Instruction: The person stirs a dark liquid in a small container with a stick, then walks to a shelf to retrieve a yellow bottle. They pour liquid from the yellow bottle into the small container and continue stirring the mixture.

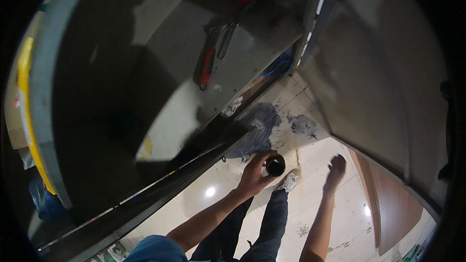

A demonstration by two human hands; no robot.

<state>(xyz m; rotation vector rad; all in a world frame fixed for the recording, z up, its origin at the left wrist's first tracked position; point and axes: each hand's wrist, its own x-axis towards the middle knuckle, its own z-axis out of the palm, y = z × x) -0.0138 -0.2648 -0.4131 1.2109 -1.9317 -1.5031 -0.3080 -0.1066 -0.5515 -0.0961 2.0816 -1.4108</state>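
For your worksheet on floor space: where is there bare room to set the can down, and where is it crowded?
Bare pale tiles lie right of the shoe, under the open right hand, bordered by the wood panel. More bare tile lies below the left hand, which holds the can. The dark stains and debris by the metal door crowd the top.

Left hand [253,173] grips a dark round cup [275,166]; right hand [336,166] hangs open beside it.

metal panel [145,82] left, floor [310,155] open ahead
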